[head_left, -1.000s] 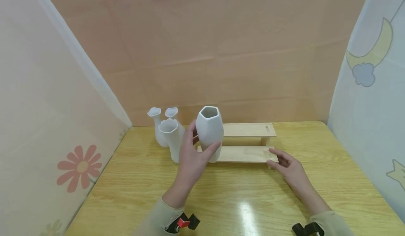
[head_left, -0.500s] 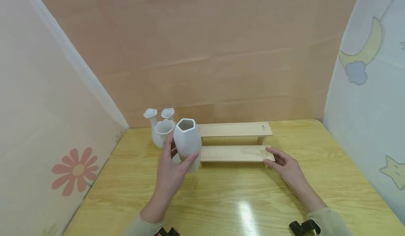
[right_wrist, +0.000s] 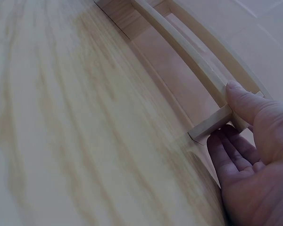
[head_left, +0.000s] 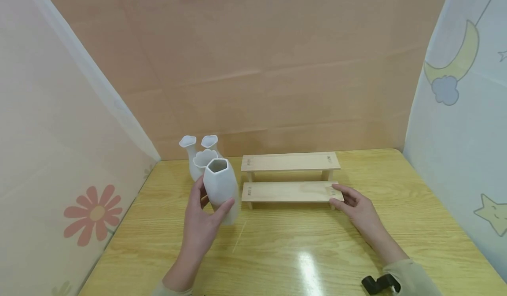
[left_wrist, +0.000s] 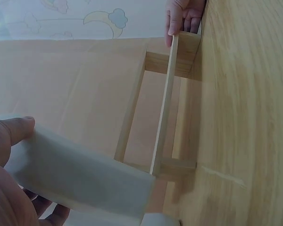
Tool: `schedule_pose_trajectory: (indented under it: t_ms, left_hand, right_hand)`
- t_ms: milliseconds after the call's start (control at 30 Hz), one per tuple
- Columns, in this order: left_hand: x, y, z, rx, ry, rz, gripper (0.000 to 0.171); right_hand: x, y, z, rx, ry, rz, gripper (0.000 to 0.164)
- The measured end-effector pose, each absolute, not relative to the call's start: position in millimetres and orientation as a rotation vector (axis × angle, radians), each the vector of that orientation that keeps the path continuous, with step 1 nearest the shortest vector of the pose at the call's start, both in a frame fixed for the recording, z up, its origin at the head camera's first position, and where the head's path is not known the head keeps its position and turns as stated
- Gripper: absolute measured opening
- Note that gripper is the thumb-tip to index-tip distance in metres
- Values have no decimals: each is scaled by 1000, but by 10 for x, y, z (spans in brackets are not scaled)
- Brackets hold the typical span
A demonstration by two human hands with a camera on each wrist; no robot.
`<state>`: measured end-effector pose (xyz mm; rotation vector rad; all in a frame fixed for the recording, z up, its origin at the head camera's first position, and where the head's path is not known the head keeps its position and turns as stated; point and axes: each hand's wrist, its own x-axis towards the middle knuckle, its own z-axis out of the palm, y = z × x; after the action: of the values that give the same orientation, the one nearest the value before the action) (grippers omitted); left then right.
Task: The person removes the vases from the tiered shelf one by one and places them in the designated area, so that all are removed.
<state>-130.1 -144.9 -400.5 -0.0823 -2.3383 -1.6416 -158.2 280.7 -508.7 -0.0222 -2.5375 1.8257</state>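
My left hand (head_left: 198,227) grips a white vase (head_left: 221,186) with a five-sided mouth, thumb on its near side and fingers behind. The vase tilts slightly and is held over the table, left of a two-step wooden stand (head_left: 291,192). In the left wrist view the vase (left_wrist: 85,174) spans the lower left, its base towards the stand. My right hand (head_left: 362,212) holds the right end of the stand's lower step. The right wrist view shows the thumb (right_wrist: 245,101) on top of the board and the fingers curled below, beside the leg.
Behind the held vase stand a white vase with a scalloped rim (head_left: 205,158) and two narrow-necked white vases, one with a flared mouth (head_left: 188,141) at far left. Patterned cloth walls flank the wooden table (head_left: 277,247), and a plain tan sheet (head_left: 257,67) closes the back.
My left hand has carried the vase leftward and down, away from the stand, whose left end now shows. The right hand keeps its hold on the lower step.
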Motion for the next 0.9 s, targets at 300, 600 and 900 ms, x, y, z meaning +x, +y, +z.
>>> schedule_pose_trajectory:
  t_ms: [300, 600, 900]
  left_hand:
    - [-1236, -1619, -4087, 14, -2343, -1653, 89]
    - [-1218, -1811, -4174, 98, -2334, -1649, 87]
    - [-1261, -1959, -4192, 185, -2307, -1636, 90]
  right_hand:
    - [-1578, 2822, -5084, -27, -2540, 1842, 73]
    - [-1576, 2806, -5086, -26, -2529, 1841, 73]
    - [-1579, 2815, -5107, -22, -2525, 1849, 72]
